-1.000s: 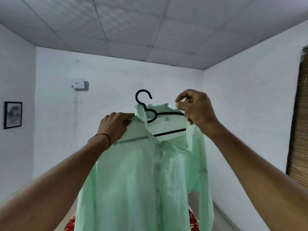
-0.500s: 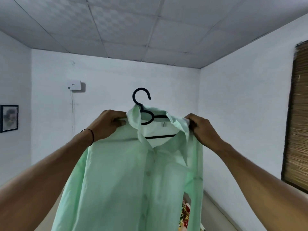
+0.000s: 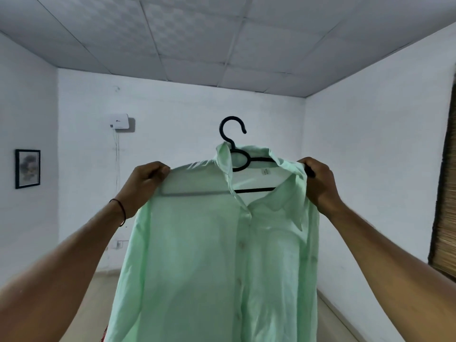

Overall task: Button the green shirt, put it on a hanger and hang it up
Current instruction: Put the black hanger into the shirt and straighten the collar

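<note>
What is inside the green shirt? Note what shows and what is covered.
A black hanger: hook, loop and bars show at the open collar. Toward the left hand it is only a shadow through the green shirt.

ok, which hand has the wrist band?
The left hand, gripping the green shirt at its shoulder: a dark band circles that wrist. The right hand has a bare wrist.

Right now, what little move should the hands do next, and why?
Probably the right hand should tug the shirt over the hanger tip. The shirt looks buttoned and sits on the hanger, the left hand gripping its other shoulder, but a black tip pokes out beside the right hand.
</note>
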